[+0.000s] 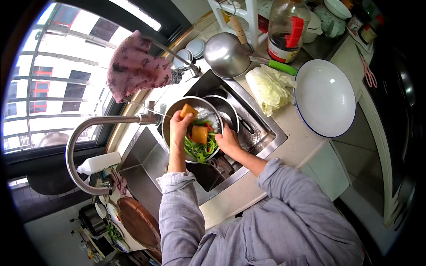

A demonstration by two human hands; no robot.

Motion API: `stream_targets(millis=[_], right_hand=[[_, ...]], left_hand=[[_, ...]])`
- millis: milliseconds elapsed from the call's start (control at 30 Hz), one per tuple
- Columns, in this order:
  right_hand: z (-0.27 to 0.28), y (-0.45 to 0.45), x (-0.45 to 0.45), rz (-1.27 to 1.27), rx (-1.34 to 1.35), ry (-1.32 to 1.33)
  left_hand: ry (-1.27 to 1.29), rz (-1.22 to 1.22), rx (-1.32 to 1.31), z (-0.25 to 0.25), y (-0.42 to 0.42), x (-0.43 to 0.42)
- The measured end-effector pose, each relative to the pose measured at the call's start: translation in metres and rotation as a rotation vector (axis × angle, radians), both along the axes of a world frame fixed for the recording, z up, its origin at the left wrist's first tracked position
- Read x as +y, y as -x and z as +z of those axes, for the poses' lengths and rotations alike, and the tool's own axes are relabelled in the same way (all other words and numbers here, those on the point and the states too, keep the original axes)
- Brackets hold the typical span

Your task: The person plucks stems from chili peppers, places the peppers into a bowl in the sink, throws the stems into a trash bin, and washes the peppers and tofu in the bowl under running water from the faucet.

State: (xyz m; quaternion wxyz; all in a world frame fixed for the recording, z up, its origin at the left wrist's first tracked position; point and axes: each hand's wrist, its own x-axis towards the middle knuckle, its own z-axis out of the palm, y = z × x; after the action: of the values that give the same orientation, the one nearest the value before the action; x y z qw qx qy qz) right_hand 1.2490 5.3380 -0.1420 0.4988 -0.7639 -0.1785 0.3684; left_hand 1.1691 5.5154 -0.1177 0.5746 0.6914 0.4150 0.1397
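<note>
My left hand (179, 127) pinches a golden-brown block that looks like tofu (190, 110) over the metal bowl (165, 133). A second brown block (199, 134) lies in the bowl, on top of green peppers (202, 151) with some red pieces among them. Water seems to glisten on the bowl's inner wall. At the bowl's right side, my right hand (228, 140) is closed on the rim, its fingertips partly hidden. Beneath and behind the bowl, a dark-handled pan (231, 111) sits in the sink (277, 137).
The curved faucet (73, 150) arches at left. Beyond the sink stand an upturned metal bowl (227, 55) and a large sauce jug (284, 48). Cabbage (268, 88) lies beside a green-handled knife (282, 67) and a white basin (326, 97). A pink cloth (137, 66) hangs by the window.
</note>
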Motion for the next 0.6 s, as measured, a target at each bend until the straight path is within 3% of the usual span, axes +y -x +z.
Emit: stream_targets(millis=[100, 367, 600], right_hand=[[-0.003, 0.0, 0.001, -0.008, -0.014, 0.003], [-0.001, 0.001, 0.001, -0.019, -0.029, 0.009], [-0.004, 0.002, 0.001, -0.035, -0.018, -0.027]], left_hand=[[0.114, 0.144, -0.226, 0.006, 0.009, 0.002], [0.35, 0.352, -0.405, 0.016, 0.022, -0.009], [0.408, 0.472, -0.301, 0.011, 0.029, -0.008]])
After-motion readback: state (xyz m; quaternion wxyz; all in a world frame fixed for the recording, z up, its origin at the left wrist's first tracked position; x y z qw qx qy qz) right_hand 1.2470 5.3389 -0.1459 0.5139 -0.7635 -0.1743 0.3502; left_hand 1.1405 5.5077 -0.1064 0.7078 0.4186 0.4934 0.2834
